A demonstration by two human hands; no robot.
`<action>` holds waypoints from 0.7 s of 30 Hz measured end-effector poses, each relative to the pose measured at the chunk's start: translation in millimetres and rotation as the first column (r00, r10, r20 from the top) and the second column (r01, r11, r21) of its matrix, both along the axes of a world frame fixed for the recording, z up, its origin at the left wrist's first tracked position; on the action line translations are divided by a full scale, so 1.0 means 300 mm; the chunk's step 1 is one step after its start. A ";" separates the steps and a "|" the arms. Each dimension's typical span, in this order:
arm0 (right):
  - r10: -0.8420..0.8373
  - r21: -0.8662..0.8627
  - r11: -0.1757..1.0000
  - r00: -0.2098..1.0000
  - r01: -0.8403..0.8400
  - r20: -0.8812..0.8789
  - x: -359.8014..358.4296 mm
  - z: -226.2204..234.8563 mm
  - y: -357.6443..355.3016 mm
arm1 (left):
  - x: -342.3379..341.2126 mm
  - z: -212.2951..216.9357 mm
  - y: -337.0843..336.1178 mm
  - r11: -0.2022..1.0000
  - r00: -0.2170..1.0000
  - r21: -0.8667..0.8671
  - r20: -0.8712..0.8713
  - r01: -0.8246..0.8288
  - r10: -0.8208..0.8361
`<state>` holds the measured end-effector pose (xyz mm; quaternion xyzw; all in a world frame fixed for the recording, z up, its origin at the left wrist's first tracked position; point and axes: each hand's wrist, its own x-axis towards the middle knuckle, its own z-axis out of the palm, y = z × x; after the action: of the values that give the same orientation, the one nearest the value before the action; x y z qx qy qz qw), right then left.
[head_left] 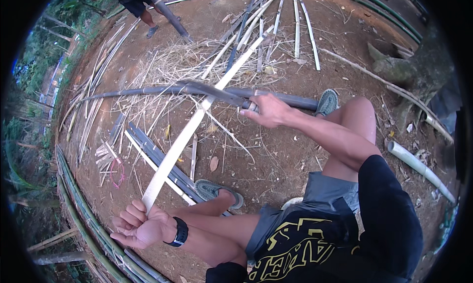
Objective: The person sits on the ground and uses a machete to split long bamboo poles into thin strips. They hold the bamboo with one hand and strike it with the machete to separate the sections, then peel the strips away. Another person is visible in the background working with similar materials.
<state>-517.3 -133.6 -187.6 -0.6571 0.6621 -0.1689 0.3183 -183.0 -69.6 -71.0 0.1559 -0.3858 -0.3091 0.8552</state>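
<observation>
Bamboo strip (175,155) slants across dark bamboo pole (295,100): splitting done, I'd say; shaving prob. part-way, amt left unclear. My L hand's (145,227) fingers curl round its near end, R hand's (268,110) wrap machete (219,93) handle.

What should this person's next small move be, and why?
Probably draw the pale strip slightly back with the left hand, keeping the knife steady: the left hand holds the strip's near end, while the knife, gripped in the right hand, crosses above it.
</observation>
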 end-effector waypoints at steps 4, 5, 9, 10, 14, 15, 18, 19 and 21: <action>0.346 -0.151 0.927 0.938 -0.343 -0.008 0.060 0.088 0.112 | 0.050 0.002 0.006 0.995 0.996 -0.043 -0.001 0.085 -0.085; 0.265 -0.084 0.961 0.964 -0.264 0.012 0.046 0.064 0.093 | 0.071 0.029 0.028 0.990 0.992 -0.072 0.025 0.123 -0.121; -0.038 0.138 0.990 0.999 0.036 0.011 -0.083 -0.025 -0.020 | 0.137 0.072 0.097 0.987 0.990 -0.074 0.042 0.140 -0.137; -0.042 0.089 0.995 0.999 0.045 -0.029 -0.074 -0.048 -0.022 | 0.146 0.065 0.099 0.981 0.982 -0.056 0.033 0.187 -0.186; -0.010 0.053 0.999 1.000 0.010 0.003 -0.038 -0.078 0.000 | 0.270 0.082 0.116 0.925 0.924 -0.157 0.227 0.347 -0.309; 0.002 0.049 0.999 1.000 -0.003 0.018 -0.027 -0.063 0.013 | 0.319 0.055 0.131 0.950 0.953 -0.145 0.169 0.278 -0.253; 0.175 -0.003 0.984 0.980 -0.176 0.096 0.069 0.024 0.095 | 0.269 0.097 0.186 0.993 0.995 -0.085 0.073 0.078 -0.071; 0.241 -0.028 0.970 0.965 -0.240 0.107 0.077 0.048 0.111 | 0.276 0.098 0.191 0.991 0.993 -0.089 0.073 0.101 -0.095; 0.261 -0.026 0.965 0.965 -0.260 0.014 0.059 0.034 0.101 | 0.296 0.104 0.206 0.985 0.988 -0.095 0.076 0.143 -0.136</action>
<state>-499.5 -103.5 -177.4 -0.7405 0.5652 -0.1392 0.3358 -94.3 -7.7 -39.8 0.0959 -0.4402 -0.3428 0.8243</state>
